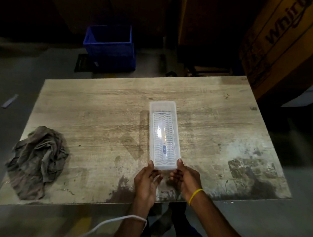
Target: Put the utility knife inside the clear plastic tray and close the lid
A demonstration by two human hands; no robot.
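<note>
A long clear plastic tray (162,107) lies lengthwise on the wooden table (97,110), right of centre, with its ribbed clear lid down on top. Through the lid the utility knife (164,145) shows as a pale body with a blue slider, lying along the tray. My left hand (146,182) touches the tray's near left corner with its fingertips. My right hand (187,176), with a yellow band on the wrist, touches the near right corner. Both hands pinch the tray's near end between them.
A crumpled grey cloth (38,160) lies at the table's left edge. Behind the table a blue crate (110,46) stands on the floor. A large cardboard box (282,39) stands at the right. A white cable (107,225) runs by my left forearm.
</note>
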